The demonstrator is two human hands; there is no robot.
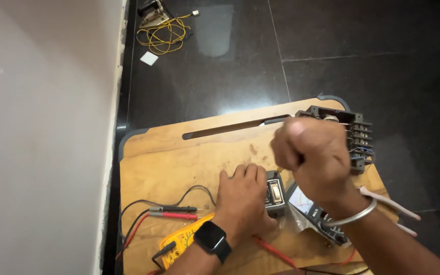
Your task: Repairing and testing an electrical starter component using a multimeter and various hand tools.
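My left hand (241, 196), with a black smartwatch on the wrist, lies knuckles-up on a wooden board (179, 158) and presses against a small black switch module (275, 193). My right hand (311, 155), with a metal bangle at the wrist, is raised above the board in a closed fist. What it grips is hidden by the fingers. Behind that fist stands a black terminal block with wires (355, 135). A yellow multimeter (182, 244) lies by my left wrist. Its red and black probes (174, 212) rest to the left.
A second dark meter (324, 219) lies under my right forearm. White-handled pliers (390, 206) stick out to the right. The board sits on a dark tiled floor (373, 61) beside a white wall (42, 132). A yellow wire coil (163, 35) lies far back.
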